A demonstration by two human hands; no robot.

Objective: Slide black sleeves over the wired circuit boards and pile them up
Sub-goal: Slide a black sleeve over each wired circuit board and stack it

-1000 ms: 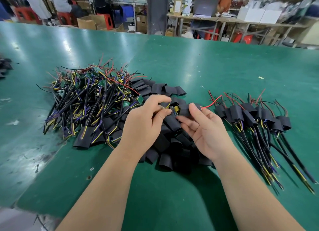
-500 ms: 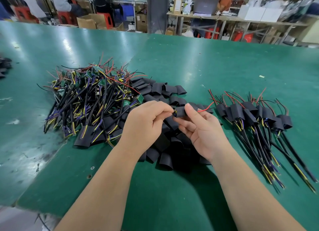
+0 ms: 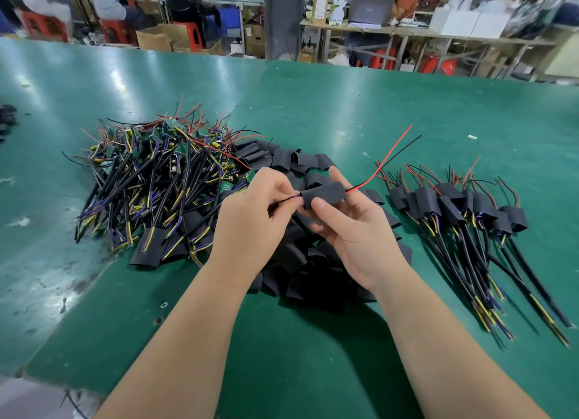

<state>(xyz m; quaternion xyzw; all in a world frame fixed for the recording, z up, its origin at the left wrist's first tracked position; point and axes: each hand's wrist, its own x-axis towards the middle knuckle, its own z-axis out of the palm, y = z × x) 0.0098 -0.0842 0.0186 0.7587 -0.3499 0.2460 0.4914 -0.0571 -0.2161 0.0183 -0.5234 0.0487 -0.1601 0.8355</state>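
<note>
The right hand [image 3: 354, 230] pinches the black sleeve [image 3: 324, 193] between thumb and fingers. The sleeve's long axis runs crosswise, from hand to hand. Just beside its left end, the left hand [image 3: 250, 218] pinches the cable [image 3: 286, 201]. Red and black wires [image 3: 391, 155] point up-right beyond the right hand's fingertips.

I have both bare forearms [image 3: 188, 324] reaching forward and inward, hands close together at mid-view. My left hand [image 3: 250, 221] is curled, back up, thumb and forefinger pinching a cable [image 3: 287, 200]. My right hand [image 3: 354, 230] is turned palm up, thumb and fingers gripping a black sleeve [image 3: 326, 192].
</note>
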